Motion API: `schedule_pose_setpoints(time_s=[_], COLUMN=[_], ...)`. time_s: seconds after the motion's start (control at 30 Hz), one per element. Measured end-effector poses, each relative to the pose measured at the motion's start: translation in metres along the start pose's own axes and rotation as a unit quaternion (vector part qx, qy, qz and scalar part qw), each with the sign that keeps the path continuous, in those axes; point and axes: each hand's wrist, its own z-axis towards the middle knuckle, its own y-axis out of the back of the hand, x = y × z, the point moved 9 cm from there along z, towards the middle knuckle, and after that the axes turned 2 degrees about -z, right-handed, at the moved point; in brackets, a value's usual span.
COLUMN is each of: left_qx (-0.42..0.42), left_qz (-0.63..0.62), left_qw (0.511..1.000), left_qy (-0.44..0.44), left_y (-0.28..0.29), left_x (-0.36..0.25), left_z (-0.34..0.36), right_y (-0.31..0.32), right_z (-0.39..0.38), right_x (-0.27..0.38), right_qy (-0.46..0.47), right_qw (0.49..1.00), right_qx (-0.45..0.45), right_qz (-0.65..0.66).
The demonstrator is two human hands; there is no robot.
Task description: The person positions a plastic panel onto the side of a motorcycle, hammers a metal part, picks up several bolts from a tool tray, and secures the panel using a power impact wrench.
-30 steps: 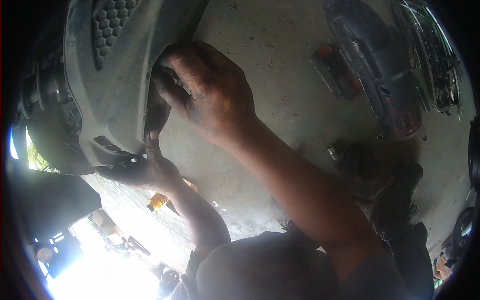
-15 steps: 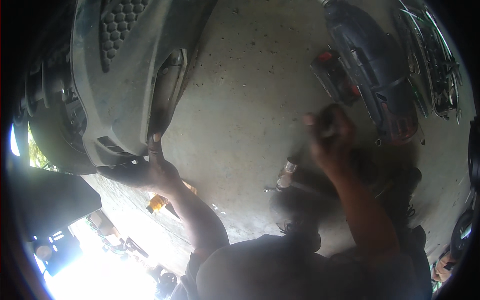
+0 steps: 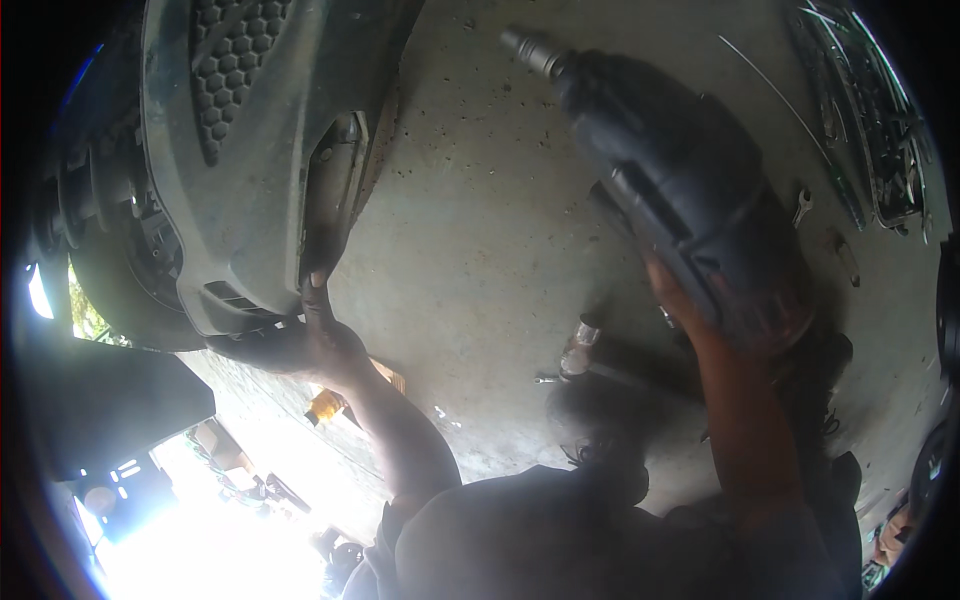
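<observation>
Overhead, a person's right hand (image 3: 690, 305) lifts a dark power drill (image 3: 690, 200), fingers wrapped tight round the grip near the tool's red-trimmed base. Its chuck (image 3: 530, 48) points up and to the left, away from those fingers and well apart from the grey plastic body panel (image 3: 240, 180) at the left of the view. The left hand (image 3: 310, 340) braces the panel's lower edge: one finger (image 3: 318, 295) stretched straight up against the rim of a dark opening, the remaining fingers curled beneath and partly hidden, so how firmly they clasp it cannot be told. Just above that raised fingertip, a metal bracket (image 3: 345, 150) shows inside the opening. Between the two hands lies bare concrete floor (image 3: 480, 250), where a small socket piece (image 3: 578, 345) rests below and left of the drill-holding fingers. Beyond them, to the right, loose tools (image 3: 860, 120) are scattered along the edge of the view.
</observation>
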Motion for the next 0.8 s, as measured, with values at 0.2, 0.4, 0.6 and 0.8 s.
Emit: schedule_pose_setpoints(time_s=[0.2,0.4,0.6,0.8], left_qx=[0.012,0.003,0.019,0.024], left_qz=[-0.002,0.002,-0.019,-0.017], left_qw=[1.000,1.000,0.999,0.999], left_qy=[-0.003,-0.010,-0.019,-0.024], left_y=[-0.003,0.000,-0.002,-0.002], left_x=[-0.008,0.003,0.005,0.004], left_z=[0.004,0.000,0.002,0.001], right_y=[-0.032,-0.054,-0.064,-0.068], right_z=[0.009,0.014,0.021,0.023], right_x=[0.087,0.114,0.117,0.111], right_qy=[0.024,0.060,0.086,0.097], right_qw=[0.969,0.959,0.958,0.956], right_qx=[0.083,0.105,0.122,0.143], right_qz=[0.233,0.255,0.244,0.239])
